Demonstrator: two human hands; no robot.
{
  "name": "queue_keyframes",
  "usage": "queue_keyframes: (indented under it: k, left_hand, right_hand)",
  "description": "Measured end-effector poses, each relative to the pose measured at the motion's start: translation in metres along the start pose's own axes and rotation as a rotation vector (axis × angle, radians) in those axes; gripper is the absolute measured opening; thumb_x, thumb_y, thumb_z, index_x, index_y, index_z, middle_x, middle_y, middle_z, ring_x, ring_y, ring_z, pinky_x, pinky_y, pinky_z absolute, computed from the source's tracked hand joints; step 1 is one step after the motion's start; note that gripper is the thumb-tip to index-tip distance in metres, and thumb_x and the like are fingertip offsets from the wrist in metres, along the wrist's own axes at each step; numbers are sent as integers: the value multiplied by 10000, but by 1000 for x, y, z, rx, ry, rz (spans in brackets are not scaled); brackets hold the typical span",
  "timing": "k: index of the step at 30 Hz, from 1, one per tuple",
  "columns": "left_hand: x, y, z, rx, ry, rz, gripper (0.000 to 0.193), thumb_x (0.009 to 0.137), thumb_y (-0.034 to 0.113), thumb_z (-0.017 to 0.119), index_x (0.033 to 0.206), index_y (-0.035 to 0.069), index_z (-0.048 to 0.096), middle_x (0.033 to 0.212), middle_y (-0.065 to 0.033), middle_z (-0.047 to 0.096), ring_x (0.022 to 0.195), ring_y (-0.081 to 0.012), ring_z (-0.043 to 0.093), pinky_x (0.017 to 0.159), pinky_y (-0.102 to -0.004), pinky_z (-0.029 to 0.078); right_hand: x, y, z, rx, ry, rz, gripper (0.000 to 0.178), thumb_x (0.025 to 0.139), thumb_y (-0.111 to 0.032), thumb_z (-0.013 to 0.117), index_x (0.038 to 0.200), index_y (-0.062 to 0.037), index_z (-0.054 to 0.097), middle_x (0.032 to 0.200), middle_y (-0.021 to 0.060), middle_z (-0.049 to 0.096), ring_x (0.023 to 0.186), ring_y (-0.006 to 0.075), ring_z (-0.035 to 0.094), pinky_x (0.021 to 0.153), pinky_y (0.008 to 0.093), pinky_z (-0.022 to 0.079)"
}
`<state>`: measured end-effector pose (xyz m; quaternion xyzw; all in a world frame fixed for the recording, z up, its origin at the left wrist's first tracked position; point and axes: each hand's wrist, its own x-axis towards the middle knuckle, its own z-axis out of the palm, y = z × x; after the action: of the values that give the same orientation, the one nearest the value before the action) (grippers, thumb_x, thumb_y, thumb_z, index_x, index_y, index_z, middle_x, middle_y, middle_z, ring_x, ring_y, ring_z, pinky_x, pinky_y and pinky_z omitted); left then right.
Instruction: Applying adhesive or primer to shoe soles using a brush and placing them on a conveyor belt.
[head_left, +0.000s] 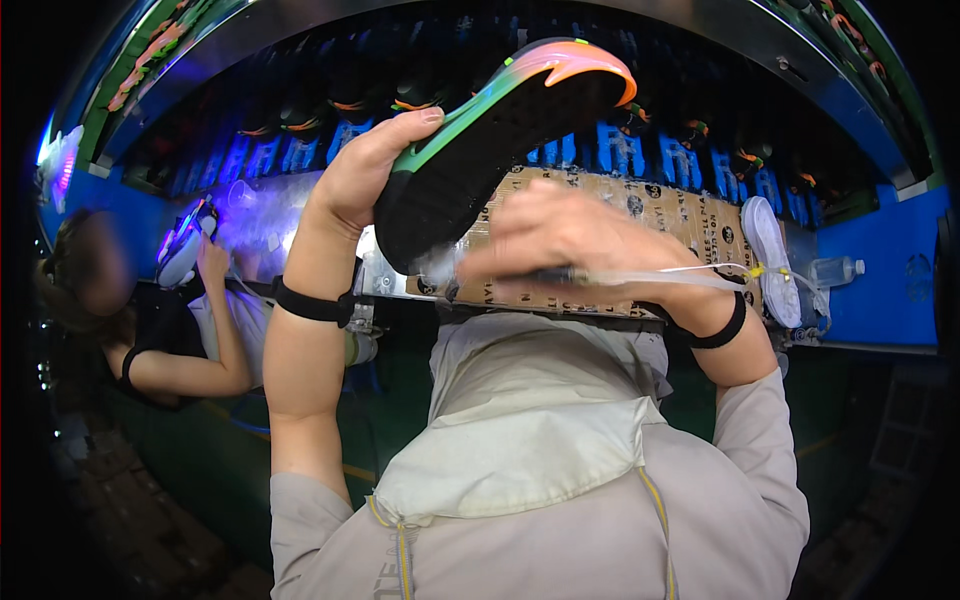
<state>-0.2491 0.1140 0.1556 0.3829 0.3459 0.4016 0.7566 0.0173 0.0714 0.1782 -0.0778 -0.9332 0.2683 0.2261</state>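
Observation:
My left hand [362, 172] grips a shoe sole [455, 185] by its edge, the thumb on the rim. The sole has a black inner face and a glossy sidewall running from green to orange. It is held tilted up above the bench. My right hand [570, 235], smeared by motion, is closed round a brush [545, 277] with a dark handle. Its pale bristles are blurred beside the sole's lower end. From the brush a clear tube [660, 278] runs along my right forearm.
Printed brown cardboard [650, 205] covers the bench. At its right lie a white shoe-shaped piece [765, 255] and a clear bottle [838, 271]. Behind, a rack of blue holders [620, 150] carries several dark shoe parts. On the left, a co-worker [180, 370] holds a shoe [185, 245] under violet light.

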Motion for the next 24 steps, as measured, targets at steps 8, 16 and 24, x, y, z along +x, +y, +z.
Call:
queue_keyframes:
  k: [8, 16, 24]
  left_hand:
    - [-14, -36, -24, -201, -49, -52, 463, 1066, 300, 459, 1289, -52, 661, 1173, -188, 751, 1018, -255, 756, 927, -382, 612]
    - [-60, -119, -7, -447, -87, 57, 705, 1040, 428, 324, 1533, -69, 402, 1380, -310, 606, 1201, -454, 664, 955, -591, 593]
    - [-74, -145, -20, -508, 1, 144, 794, 1047, 592, 298, 1528, -25, 429, 1365, -297, 614, 1198, -417, 667, 918, -593, 613]
  right_hand:
    - [-5, 8, 3, 278, 83, 197, 268, 909, -150, 782, 1172, -100, 778, 1020, 84, 755, 931, 244, 697, 859, 368, 529]
    - [-7, 53, 19, 438, 493, 652, 207, 886, -159, 809, 1041, -23, 803, 973, 94, 792, 884, 163, 726, 835, 304, 577]
    - [5, 55, 67, -260, 411, 326, 265, 863, -133, 793, 1112, -44, 774, 979, 149, 746, 861, 324, 712, 729, 365, 573]
